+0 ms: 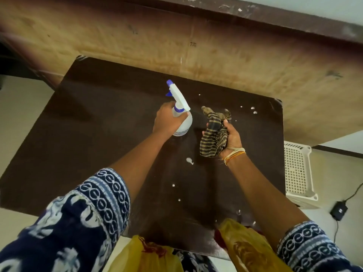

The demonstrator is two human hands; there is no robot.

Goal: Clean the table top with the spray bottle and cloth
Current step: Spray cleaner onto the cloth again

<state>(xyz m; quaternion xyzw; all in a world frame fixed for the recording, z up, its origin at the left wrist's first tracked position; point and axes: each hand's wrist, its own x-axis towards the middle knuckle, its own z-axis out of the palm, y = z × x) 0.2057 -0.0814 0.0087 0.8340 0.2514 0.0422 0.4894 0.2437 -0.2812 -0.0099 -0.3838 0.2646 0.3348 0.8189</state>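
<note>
A white spray bottle (181, 112) with a blue nozzle and trigger stands near the middle of the dark brown table top (102, 134). My left hand (167, 119) grips its body, nozzle pointing away to the upper left. Just to the right, my right hand (231, 136) holds a bunched striped dark and tan cloth (215, 132) slightly above the table. White droplets and small foam blobs (189, 160) dot the surface to the right of the bottle and toward the near edge.
A larger light brown wooden surface (196, 50) borders the table's far side. A white perforated plastic basket (297, 173) stands on the floor at the right, with a black adapter (338, 210) and cable beside it. Yellow fabric (245, 246) hangs at the near edge.
</note>
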